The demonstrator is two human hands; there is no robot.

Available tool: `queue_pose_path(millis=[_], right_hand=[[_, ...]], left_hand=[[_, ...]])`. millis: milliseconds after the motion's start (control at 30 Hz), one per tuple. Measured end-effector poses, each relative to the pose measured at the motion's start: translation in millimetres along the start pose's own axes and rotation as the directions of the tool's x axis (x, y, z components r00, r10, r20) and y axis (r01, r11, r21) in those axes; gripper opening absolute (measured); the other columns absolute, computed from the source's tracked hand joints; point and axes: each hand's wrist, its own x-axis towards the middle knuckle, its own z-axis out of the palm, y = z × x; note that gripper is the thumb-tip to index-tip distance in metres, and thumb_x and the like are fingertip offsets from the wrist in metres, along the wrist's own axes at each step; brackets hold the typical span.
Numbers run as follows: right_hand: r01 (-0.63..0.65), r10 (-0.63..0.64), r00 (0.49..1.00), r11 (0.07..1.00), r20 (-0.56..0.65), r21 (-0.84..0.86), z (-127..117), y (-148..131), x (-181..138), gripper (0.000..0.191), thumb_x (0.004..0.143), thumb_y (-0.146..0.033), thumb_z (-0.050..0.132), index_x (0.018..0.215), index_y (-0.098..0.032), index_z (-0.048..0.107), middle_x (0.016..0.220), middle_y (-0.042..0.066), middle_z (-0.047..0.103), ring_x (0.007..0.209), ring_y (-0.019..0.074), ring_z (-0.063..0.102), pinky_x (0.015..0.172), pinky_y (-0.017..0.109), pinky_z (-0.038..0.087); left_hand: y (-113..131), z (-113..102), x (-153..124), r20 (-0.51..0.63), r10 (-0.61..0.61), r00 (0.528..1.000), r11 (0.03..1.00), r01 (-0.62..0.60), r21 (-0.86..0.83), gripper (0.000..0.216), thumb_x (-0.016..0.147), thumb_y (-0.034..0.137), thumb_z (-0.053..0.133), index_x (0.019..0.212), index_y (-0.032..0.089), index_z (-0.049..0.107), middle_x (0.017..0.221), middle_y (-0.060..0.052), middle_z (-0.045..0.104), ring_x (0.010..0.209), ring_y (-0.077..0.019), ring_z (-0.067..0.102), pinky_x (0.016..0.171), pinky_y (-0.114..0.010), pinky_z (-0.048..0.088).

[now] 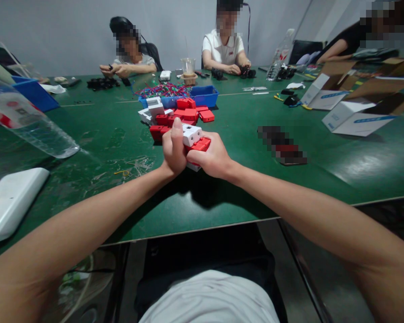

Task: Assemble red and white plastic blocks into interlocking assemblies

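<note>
Between my two hands, above the green table, are small red and white plastic cases pressed together. My left hand is closed around their left side, its thumb pointing up along a white plastic case. From the other side, my right hand wraps a red plastic case that sits just under the white one. My fingers hide the lower parts, so how many pieces I hold is unclear. Right behind my hands lies a pile of red cases with a few white cases at its left.
Behind the pile stands a blue tray with a tangle of colored wires. A water bottle and a white box-like device are at the left. Open cartons stand at the right. Other people sit across the table.
</note>
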Motion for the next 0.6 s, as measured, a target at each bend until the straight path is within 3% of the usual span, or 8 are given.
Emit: queue_pose_path(millis=[67,233,333,467,600], right_hand=[[-0.094,0.099,0.993,0.992,-0.062,0.088,0,6,2,0.013,0.057,-0.021,0.062,0.059,-0.018,0.05,0.058,-0.005,0.048,0.056,0.0087,0.04,0.056,0.024,0.038],[-0.295,0.304,0.952,0.901,0.022,0.317,-4,19,7,0.01,0.057,-0.02,0.064,0.065,-0.017,0.059,0.059,-0.004,0.056,0.055,0.0108,0.049,0.055,0.025,0.041],[-0.328,0.33,0.942,0.855,0.068,0.402,-5,20,9,0.016,0.058,-0.022,0.072,0.07,-0.017,0.063,0.061,-0.003,0.061,0.057,0.0121,0.055,0.06,0.025,0.047],[-0.369,0.354,0.927,0.814,0.121,0.449,-4,18,10,0.031,0.058,-0.038,0.083,0.076,-0.019,0.066,0.066,-0.001,0.066,0.062,0.0142,0.061,0.065,0.027,0.051],[-0.353,0.371,0.927,0.81,0.056,0.468,-4,17,10,0.035,0.061,-0.047,0.083,0.074,-0.018,0.065,0.064,-0.001,0.066,0.061,0.0142,0.061,0.062,0.026,0.049]], left_hand=[[-4,1,4,0.027,-0.09,0.996,0.996,0.09,-0.01,0.059,0.091,0.071,0.044,0.059,0.021,0.05,0.054,0.001,0.045,0.053,-0.0126,0.047,0.05,-0.027,0.039],[-15,0,9,0.124,-0.258,0.958,0.963,0.265,-0.04,0.053,0.091,0.064,0.05,0.065,0.019,0.059,0.059,0.0,0.057,0.059,-0.0134,0.056,0.056,-0.026,0.045],[-22,-2,10,0.142,-0.253,0.957,0.965,0.26,-0.029,0.051,0.092,0.062,0.049,0.07,0.019,0.062,0.064,-0.002,0.062,0.066,-0.0154,0.06,0.062,-0.027,0.049],[-29,-3,12,0.082,-0.205,0.975,0.978,0.207,-0.024,0.053,0.094,0.065,0.044,0.076,0.019,0.064,0.072,-0.003,0.065,0.077,-0.0178,0.064,0.074,-0.03,0.053],[-27,0,10,0.097,-0.183,0.978,0.983,0.185,-0.009,0.054,0.091,0.069,0.046,0.078,0.019,0.062,0.08,-0.004,0.067,0.084,-0.0198,0.066,0.077,-0.032,0.054]])
